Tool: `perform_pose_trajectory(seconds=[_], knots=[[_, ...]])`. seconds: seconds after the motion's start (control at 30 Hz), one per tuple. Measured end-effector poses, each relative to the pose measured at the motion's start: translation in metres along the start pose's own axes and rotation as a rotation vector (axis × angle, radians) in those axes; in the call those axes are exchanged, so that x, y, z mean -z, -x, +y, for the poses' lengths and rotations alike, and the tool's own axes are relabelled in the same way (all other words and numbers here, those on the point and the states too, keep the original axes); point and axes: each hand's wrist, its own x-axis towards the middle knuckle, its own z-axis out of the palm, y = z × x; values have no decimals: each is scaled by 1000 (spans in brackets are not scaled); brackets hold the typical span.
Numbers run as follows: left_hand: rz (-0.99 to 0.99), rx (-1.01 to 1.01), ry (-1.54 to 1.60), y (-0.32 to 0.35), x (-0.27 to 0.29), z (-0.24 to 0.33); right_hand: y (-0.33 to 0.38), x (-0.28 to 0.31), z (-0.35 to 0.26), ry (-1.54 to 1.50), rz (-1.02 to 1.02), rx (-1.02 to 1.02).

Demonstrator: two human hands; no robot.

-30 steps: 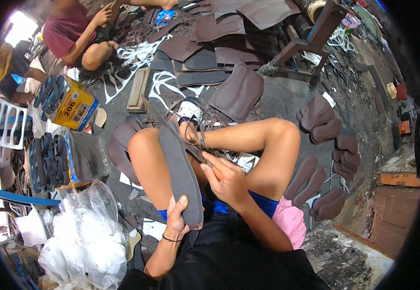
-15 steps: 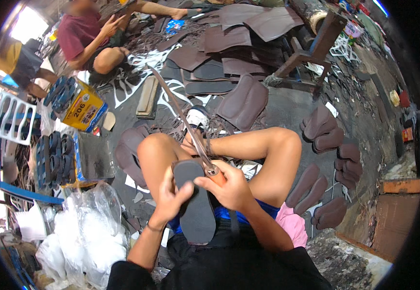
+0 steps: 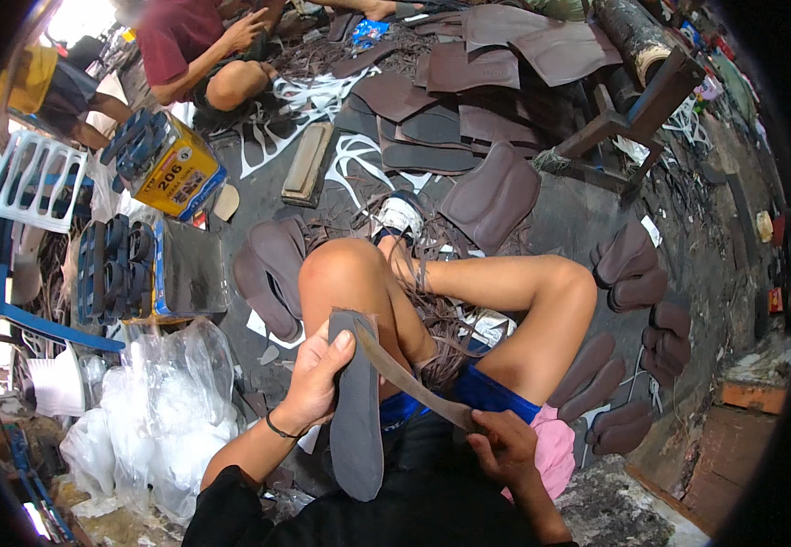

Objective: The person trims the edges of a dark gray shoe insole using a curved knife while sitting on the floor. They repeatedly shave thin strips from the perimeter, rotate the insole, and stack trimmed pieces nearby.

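Note:
My left hand (image 3: 308, 381) grips a dark grey shoe sole (image 3: 356, 433) by its upper end, thumb pressed on the flat face. The sole stands lengthwise over my lap. In my right hand (image 3: 507, 445) is a long, narrow knife (image 3: 412, 383), its handle hidden by my closed fingers. The blade slants up to the left, and its far end lies against the sole's right edge near the top. A thin brownish strip shows along the sole's upper rim. Brown trimmings (image 3: 446, 342) lie in a heap between my bent legs.
Brown sole sheets (image 3: 473, 68) are piled at the far side, beside a wooden frame (image 3: 628, 132). Cut soles (image 3: 587, 374) lie in groups at right. A yellow tin (image 3: 172, 173) with sandals and a clear plastic bag (image 3: 154, 428) stand left. Another person (image 3: 181, 46) sits far left.
My right hand has moved down and right, away from my left. The knife has swung from pointing away to lying against the sole's upper right edge. The whole view has shifted slightly.

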Motion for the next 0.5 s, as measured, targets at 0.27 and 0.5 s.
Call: perform_pose_trajectory(seconds=[0.27, 0.5], knots=[[-254, 37, 71, 1, 1, 1, -37, 41, -28, 33, -15, -4], [-234, 10, -92, 1, -16, 1, -87, 86, -65, 140, -223, -74]])
